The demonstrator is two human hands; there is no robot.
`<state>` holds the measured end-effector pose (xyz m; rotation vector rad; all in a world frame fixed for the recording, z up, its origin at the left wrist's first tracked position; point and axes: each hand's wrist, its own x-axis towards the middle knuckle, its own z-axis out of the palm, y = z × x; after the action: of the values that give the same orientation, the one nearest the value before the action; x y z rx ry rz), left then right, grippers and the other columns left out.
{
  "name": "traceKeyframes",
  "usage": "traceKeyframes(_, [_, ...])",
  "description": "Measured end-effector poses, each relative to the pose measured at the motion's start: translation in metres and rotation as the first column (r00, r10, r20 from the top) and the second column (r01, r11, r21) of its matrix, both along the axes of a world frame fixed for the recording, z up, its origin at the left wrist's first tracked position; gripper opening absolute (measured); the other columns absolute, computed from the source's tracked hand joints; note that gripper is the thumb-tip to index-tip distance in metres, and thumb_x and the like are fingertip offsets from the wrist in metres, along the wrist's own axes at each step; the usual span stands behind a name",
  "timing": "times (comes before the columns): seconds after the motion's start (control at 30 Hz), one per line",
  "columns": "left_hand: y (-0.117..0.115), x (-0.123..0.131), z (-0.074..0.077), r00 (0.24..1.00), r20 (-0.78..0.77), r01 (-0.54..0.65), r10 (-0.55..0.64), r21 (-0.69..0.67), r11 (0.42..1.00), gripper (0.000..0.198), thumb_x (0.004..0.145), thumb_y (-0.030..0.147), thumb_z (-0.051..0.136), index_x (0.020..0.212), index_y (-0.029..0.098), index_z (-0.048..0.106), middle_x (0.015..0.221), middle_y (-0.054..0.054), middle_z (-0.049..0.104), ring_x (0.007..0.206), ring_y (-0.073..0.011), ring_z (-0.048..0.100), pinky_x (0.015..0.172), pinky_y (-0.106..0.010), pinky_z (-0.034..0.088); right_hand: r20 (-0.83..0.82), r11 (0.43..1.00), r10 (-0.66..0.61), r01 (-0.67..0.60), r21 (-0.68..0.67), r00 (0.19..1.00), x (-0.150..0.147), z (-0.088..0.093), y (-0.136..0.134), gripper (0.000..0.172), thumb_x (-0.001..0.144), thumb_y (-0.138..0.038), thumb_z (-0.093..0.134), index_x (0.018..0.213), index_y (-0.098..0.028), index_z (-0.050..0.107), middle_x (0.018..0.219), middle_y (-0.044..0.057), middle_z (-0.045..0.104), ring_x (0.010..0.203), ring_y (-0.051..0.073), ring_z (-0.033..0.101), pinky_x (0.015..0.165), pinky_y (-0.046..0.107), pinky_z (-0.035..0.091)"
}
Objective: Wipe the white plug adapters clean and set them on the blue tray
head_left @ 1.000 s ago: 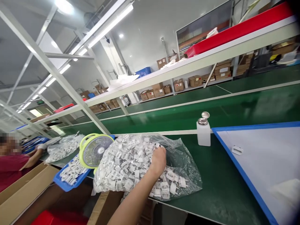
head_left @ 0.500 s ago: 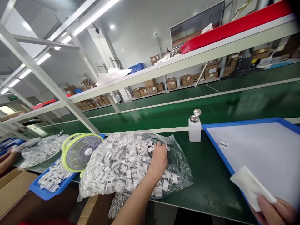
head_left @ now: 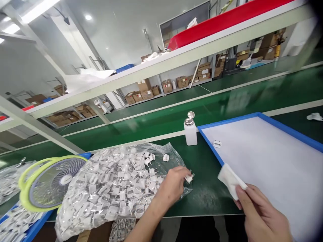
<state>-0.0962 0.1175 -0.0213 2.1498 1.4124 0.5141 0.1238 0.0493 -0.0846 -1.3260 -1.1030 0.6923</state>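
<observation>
My left hand (head_left: 173,185) pinches a small white plug housing (head_left: 188,178) with metal pins. It is over the right edge of a clear plastic bag (head_left: 101,181) heaped with similar white plug pieces. A folded white cloth (head_left: 230,179) is gripped between the thumb and fingers of my right hand (head_left: 264,211), above the near left side of a blue-rimmed tray (head_left: 217,156) with a white lining. One white plug housing (head_left: 217,144) lies on that lining, near the left rim. Between bag and tray stands a white dispenser bottle (head_left: 190,134), its metal lid flipped up.
A yellow-green fan (head_left: 50,183) stands left of the bag, with a blue tray of white parts (head_left: 22,222) below it. Across the back runs a raised shelf (head_left: 141,75) carrying a red bin (head_left: 227,23). A white item (head_left: 315,116) lies far right.
My left hand has come out of the pile toward the right with a plug housing. The cloth in my right hand has moved up and left. The view has turned right.
</observation>
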Motion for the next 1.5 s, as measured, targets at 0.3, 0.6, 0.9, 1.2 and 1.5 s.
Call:
traceKeyframes(0.3, [-0.027,0.011,-0.008,0.986,0.146,-0.064,0.079,-0.105,0.992,0.058,0.091,0.011,0.051,0.147,0.027,0.052,0.148,-0.011,0.054,0.123,-0.0266,0.059,0.107,-0.041,0.046,0.292,1.000,0.008,-0.012,0.012,0.957,-0.013,0.011,0.010,0.028,0.105,-0.034,0.045,0.093,-0.019,0.066,0.094,0.006,0.060,0.071,0.016,0.059,0.062,0.025,0.048])
traceKeyframes(0.6, [-0.012,0.017,-0.035,0.998,0.053,0.022,-0.020,-0.032,0.999,0.058,0.077,-0.010,0.043,0.117,0.021,0.070,0.100,-0.007,0.072,0.098,-0.0234,0.062,0.086,-0.035,0.053,0.503,0.935,0.314,-0.354,-0.016,0.805,-0.040,-0.006,0.027,0.031,0.104,-0.015,0.038,0.117,-0.020,0.066,0.098,0.006,0.059,0.084,0.020,0.061,0.073,0.032,0.051])
traceKeyframes(0.9, [-0.017,0.014,-0.051,0.998,0.033,-0.063,0.058,0.210,0.976,0.042,0.085,-0.004,0.046,0.109,0.017,0.074,0.096,-0.009,0.075,0.091,-0.0238,0.067,0.081,-0.035,0.057,0.720,0.849,0.357,-0.528,0.016,0.595,-0.041,-0.020,0.005,0.041,0.101,-0.005,0.035,0.138,-0.008,0.051,0.098,0.009,0.061,0.081,0.022,0.056,0.072,0.036,0.046])
traceKeyframes(1.2, [-0.005,0.003,-0.054,0.998,-0.062,-0.005,0.022,0.263,0.965,0.036,0.092,0.004,0.049,0.117,0.015,0.074,0.094,-0.012,0.078,0.088,-0.0250,0.072,0.078,-0.036,0.060,0.729,0.889,0.304,-0.459,0.015,0.613,-0.056,-0.017,0.010,0.039,0.100,-0.003,0.034,0.129,-0.011,0.057,0.096,0.008,0.060,0.079,0.020,0.054,0.072,0.036,0.039])
traceKeyframes(1.5, [-0.010,0.009,-0.044,1.000,-0.002,-0.015,0.017,0.287,0.958,0.043,0.078,-0.009,0.046,0.096,0.018,0.075,0.079,-0.005,0.073,0.077,-0.0210,0.067,0.070,-0.031,0.059,0.512,0.907,0.395,-0.413,-0.086,0.762,-0.061,-0.005,0.033,0.034,0.103,-0.013,0.032,0.100,-0.017,0.065,0.096,0.008,0.058,0.085,0.022,0.055,0.076,0.036,0.043])
